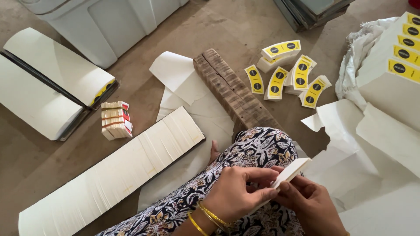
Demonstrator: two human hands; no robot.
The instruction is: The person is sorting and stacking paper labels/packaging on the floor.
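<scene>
My left hand (238, 192) and my right hand (308, 203) together hold a small stack of white curved paper labels (292, 171) over my lap, which is covered by black-and-white floral cloth (258, 148). The left fingers pinch the stack's near end and the right fingers support it from below. Gold bangles sit on my left wrist.
A long row of white label stacks (118, 170) lies on the floor at left. A worn wooden plank (232, 89) sits ahead. Yellow-and-black label bundles (288, 72) lie beyond it. A red-banded bundle (116, 120), more curved stacks (48, 83), white paper sheets (376, 144) and a grey container (105, 22) surround me.
</scene>
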